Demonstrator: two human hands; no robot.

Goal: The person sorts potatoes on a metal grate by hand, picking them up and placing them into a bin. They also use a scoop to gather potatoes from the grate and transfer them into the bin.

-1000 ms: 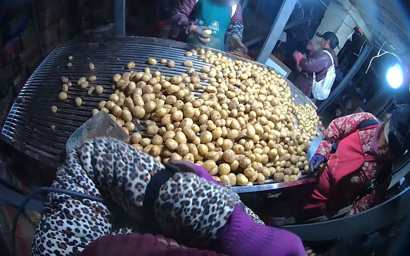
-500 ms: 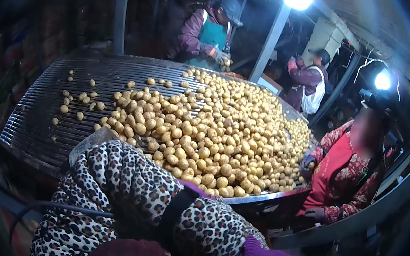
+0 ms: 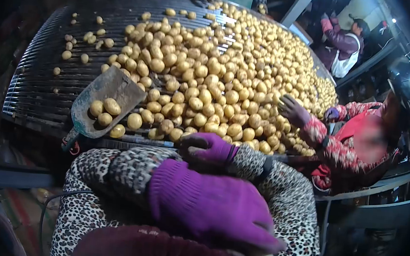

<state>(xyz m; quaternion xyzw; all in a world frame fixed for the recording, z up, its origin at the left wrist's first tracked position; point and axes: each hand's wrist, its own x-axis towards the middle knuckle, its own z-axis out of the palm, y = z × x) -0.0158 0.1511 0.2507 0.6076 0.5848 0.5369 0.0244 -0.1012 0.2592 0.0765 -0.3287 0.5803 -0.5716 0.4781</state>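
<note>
Centrally, right hand sits at the roller table's near rim, fingers curled, grip unclear; left hand lies below at 6 o'clock, fingers extended; scoop at 10 o'clock from the right hand holds potatoes; co-worker's hand at 2 o'clock.

Worn grey metal scoop, tilted at the near edge of the ribbed sorting bed, carrying several small yellow potatoes, unpeeled and loose.
</note>
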